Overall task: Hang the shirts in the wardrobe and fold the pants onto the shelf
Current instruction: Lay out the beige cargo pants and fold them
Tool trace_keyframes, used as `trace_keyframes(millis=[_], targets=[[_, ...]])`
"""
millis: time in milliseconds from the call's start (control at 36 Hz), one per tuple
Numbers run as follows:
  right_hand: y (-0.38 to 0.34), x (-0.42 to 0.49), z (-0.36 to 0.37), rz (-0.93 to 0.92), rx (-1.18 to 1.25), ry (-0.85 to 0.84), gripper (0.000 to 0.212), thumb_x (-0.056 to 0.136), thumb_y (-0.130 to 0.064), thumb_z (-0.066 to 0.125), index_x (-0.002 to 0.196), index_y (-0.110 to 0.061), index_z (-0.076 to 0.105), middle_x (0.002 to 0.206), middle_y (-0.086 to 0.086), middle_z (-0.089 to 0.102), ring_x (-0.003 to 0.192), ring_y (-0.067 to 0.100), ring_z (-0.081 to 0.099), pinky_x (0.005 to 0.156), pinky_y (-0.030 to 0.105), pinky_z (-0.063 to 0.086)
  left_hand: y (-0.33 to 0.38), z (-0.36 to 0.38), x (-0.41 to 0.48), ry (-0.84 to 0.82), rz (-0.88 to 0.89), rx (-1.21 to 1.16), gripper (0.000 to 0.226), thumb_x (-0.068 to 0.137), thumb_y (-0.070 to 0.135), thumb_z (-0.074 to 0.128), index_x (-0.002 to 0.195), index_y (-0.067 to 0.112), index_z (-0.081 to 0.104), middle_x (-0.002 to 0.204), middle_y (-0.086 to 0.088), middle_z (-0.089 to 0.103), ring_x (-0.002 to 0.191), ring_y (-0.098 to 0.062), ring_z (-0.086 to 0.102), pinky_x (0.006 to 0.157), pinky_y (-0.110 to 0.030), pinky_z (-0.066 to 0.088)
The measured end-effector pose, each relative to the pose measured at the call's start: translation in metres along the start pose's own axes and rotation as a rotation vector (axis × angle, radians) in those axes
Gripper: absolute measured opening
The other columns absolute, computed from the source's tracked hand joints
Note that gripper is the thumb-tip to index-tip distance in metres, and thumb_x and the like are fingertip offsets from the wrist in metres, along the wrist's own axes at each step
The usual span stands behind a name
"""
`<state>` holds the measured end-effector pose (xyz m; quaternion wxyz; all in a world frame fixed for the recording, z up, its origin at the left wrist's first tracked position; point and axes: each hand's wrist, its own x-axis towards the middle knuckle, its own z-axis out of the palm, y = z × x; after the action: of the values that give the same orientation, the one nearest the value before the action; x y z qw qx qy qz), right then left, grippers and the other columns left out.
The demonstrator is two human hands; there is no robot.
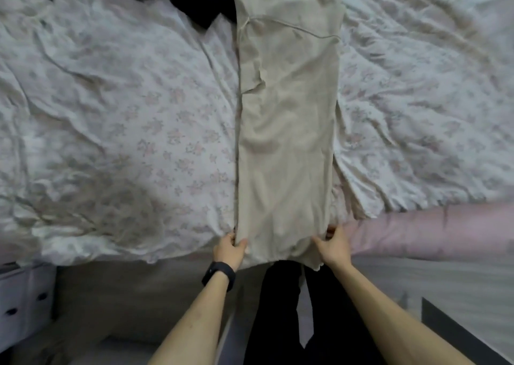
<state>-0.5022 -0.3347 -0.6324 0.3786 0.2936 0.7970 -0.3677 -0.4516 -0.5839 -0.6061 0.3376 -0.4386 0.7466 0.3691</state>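
A pair of beige pants (286, 131) lies stretched lengthwise across the bed, folded leg on leg, its far end reaching the top of the head view. My left hand (229, 249) pinches the near left corner of the pants at the bed's edge. My right hand (332, 246) grips the near right corner. The near hem hangs slightly over the bed's edge between my hands. A black band sits on my left wrist.
The bed carries a crumpled white floral duvet (125, 131). Dark clothing (194, 0) lies at the far side, partly under the pants. A pink sheet edge (431, 234) shows at the right. A white drawer unit (22, 298) stands at the lower left.
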Motion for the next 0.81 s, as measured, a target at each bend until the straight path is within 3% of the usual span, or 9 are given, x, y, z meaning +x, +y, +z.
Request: trace_keyframes(millis=[56, 111, 222, 306, 472, 611, 806], targets=[[0.004, 0.002, -0.001, -0.013, -0.025, -0.035, 0.038, 0.087, -0.024, 0.076, 0.117, -0.008, 0.059, 0.116, 0.013, 0.069, 0.110, 0.032, 0.065, 0.079, 0.029, 0.043, -0.011, 0.002, -0.003, -0.007, 0.002, -0.006, 0.025, 0.096, 0.030, 0.064, 0.115, 0.015, 0.068, 0.101, -0.003, 0.069, 0.097, -0.025, 0.064, 0.076, -0.027, 0.044], [0.009, 0.002, -0.002, -0.025, -0.053, -0.084, 0.041, 0.087, -0.031, 0.076, 0.119, -0.009, 0.064, 0.116, 0.011, 0.071, 0.108, 0.029, 0.066, 0.078, 0.030, 0.046, -0.021, 0.003, -0.009, -0.012, 0.002, -0.009, 0.024, 0.095, 0.032, 0.065, 0.113, 0.017, 0.068, 0.104, -0.003, 0.070, 0.102, -0.027, 0.064, 0.079, -0.028, 0.044], [0.026, -0.003, -0.004, -0.044, -0.153, -0.176, 0.050, 0.086, -0.038, 0.077, 0.125, -0.010, 0.064, 0.119, 0.008, 0.071, 0.109, 0.027, 0.066, 0.084, 0.033, 0.050, -0.037, 0.007, -0.021, -0.018, 0.021, -0.019, 0.019, 0.094, 0.037, 0.066, 0.094, 0.019, 0.061, 0.088, 0.002, 0.063, 0.090, -0.023, 0.055, 0.076, -0.029, 0.038], [0.037, -0.014, -0.004, -0.052, -0.249, -0.199, 0.046, 0.093, -0.031, 0.068, 0.131, -0.006, 0.060, 0.127, 0.015, 0.067, 0.117, 0.034, 0.062, 0.092, 0.034, 0.048, -0.040, 0.005, -0.031, 0.019, 0.035, -0.032, 0.022, 0.093, 0.039, 0.068, 0.089, 0.018, 0.061, 0.081, 0.001, 0.061, 0.083, -0.022, 0.054, 0.071, -0.030, 0.037], [0.056, -0.062, -0.021, -0.088, -0.207, -0.086, 0.029, 0.100, -0.022, 0.053, 0.117, 0.000, 0.059, 0.121, 0.022, 0.066, 0.112, 0.040, 0.059, 0.083, 0.038, 0.042, -0.038, -0.013, -0.069, 0.045, 0.080, -0.059, 0.023, 0.094, 0.036, 0.067, 0.101, 0.013, 0.069, 0.096, -0.006, 0.069, 0.093, -0.025, 0.060, 0.079, -0.030, 0.044], [0.049, -0.105, -0.055, -0.177, -0.169, -0.009, 0.030, 0.106, -0.025, 0.044, 0.113, 0.002, 0.056, 0.118, 0.027, 0.064, 0.110, 0.044, 0.058, 0.079, 0.039, 0.039, -0.023, -0.024, -0.119, 0.038, 0.124, -0.067, 0.026, 0.098, 0.029, 0.063, 0.112, 0.008, 0.069, 0.107, -0.011, 0.071, 0.104, -0.030, 0.063, 0.088, -0.035, 0.047], [0.057, -0.165, -0.113, -0.295, -0.173, 0.081, 0.037, 0.105, -0.034, 0.046, 0.079, -0.009, 0.053, 0.087, 0.017, 0.066, 0.090, 0.040, 0.062, 0.069, 0.037, 0.035, -0.021, -0.019, -0.186, 0.061, 0.145, -0.056, 0.026, 0.097, 0.038, 0.063, 0.099, 0.012, 0.066, 0.111, -0.015, 0.070, 0.109, -0.033, 0.062, 0.076, -0.030, 0.037]])
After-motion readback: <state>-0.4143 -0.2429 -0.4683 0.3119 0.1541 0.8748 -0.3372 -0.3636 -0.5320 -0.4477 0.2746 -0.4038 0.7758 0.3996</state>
